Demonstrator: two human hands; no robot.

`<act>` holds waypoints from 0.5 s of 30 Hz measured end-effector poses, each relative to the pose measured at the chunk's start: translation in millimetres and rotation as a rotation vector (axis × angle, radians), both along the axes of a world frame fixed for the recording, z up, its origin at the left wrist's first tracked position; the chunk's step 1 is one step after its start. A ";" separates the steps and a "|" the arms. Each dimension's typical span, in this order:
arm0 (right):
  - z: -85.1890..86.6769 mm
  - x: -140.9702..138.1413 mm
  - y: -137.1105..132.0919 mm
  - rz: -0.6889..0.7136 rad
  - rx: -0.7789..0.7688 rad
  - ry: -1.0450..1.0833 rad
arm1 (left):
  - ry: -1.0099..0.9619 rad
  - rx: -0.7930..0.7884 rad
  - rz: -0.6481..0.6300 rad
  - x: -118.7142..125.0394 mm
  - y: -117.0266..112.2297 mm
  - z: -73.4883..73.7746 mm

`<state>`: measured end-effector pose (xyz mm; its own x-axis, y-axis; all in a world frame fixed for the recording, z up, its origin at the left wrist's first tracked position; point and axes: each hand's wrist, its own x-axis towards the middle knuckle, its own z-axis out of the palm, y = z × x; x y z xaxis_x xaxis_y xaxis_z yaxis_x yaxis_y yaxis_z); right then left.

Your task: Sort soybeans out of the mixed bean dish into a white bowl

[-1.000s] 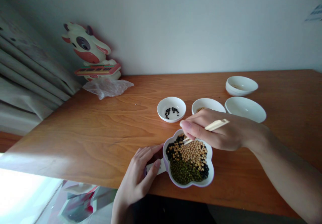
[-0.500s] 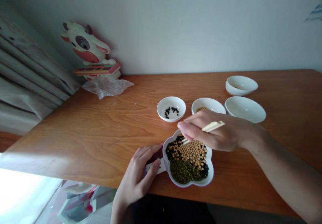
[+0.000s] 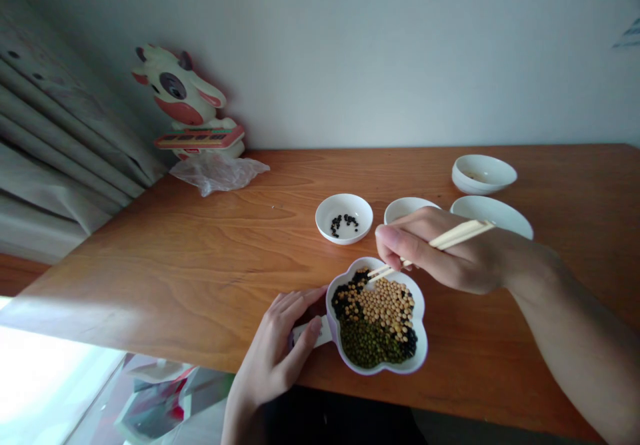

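Three kinds of beans in one lobed dish (image 3: 420, 315)

The dish is standing close to the near edge of the table (image 3: 250, 245). Green beans (image 3: 367, 345) are filling its side toward that edge, tan beans (image 3: 387, 302) are covering the middle, and black beans (image 3: 410, 346) are showing at the right and the far left.

The dish is lying between the hands, to the right of the left hand (image 3: 277, 342) and to the left of the right hand (image 3: 440, 252). Its handle (image 3: 320, 332) is pointing left, roughly along the near edge. The left hand is holding this handle, with the thumb lying on top.

The right hand is pinching wooden chopsticks (image 3: 463, 233), whose long axis is slanting from the dish toward the right end of the table. Their tips are pointing into the far-left part of the dish, so the right hand is the nearer one to these beans; whether the tips are gripping one, I cannot tell.

Farther out, a white bowl (image 3: 350, 205) with few black beans is standing beyond the dish. Right of it, a second bowl (image 3: 407, 205) and a third bowl (image 3: 495, 212) are hiding partly behind the right hand. A fourth bowl (image 3: 487, 173) is standing nearer the far edge. At the far left corner, a cow toy (image 3: 183, 98) is standing behind a plastic bag (image 3: 217, 173).
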<state>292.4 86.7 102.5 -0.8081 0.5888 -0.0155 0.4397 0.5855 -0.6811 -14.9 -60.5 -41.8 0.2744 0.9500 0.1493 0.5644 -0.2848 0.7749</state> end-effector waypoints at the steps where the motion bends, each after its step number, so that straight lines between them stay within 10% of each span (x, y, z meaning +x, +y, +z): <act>1: 3.0 4.5 1.1 -0.008 0.016 0.031 | -0.001 0.003 -0.001 0.3 0.2 -0.1; 7: 15.7 26.4 14.7 -0.148 0.080 0.198 | -0.023 0.059 0.010 3.8 4.6 1.3; 15: 17.6 -12.9 32.4 -0.265 0.168 0.362 | 0.002 0.046 -0.013 6.5 5.9 4.6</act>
<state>279.4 119.2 120.1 -0.5654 0.7456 0.3528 0.3406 0.6006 -0.7234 -8.4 -54.6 -37.2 0.2869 0.9385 0.1919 0.5620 -0.3272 0.7597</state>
